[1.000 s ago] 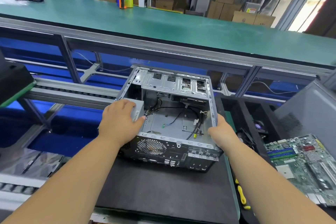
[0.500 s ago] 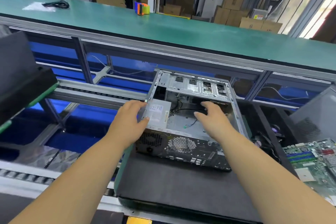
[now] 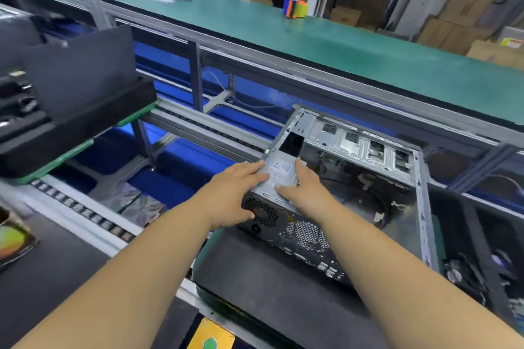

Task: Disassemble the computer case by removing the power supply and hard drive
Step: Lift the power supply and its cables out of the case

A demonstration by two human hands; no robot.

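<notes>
An open grey computer case [image 3: 422,207] lies on its side on a black mat [image 3: 269,283]. The silver power supply [image 3: 279,171] with a white label sits in the case's near left corner. My left hand [image 3: 235,193] grips its left side, thumb down over the perforated rear panel. My right hand [image 3: 304,188] holds its right side, fingers along the top edge. Loose black cables [image 3: 380,201] lie on the case floor. The drive cage [image 3: 365,147] runs along the far wall; no hard drive can be made out.
A green-topped conveyor [image 3: 340,45] runs behind the case. Another black case [image 3: 71,88] on a green-edged pallet stands at the left. A roller track [image 3: 85,212] passes left of the mat. Black trays [image 3: 482,249] with parts sit at the right.
My right hand left the case's interior and came onto the power supply's right side. My left hand stayed on its left side. The view swung to the left.
</notes>
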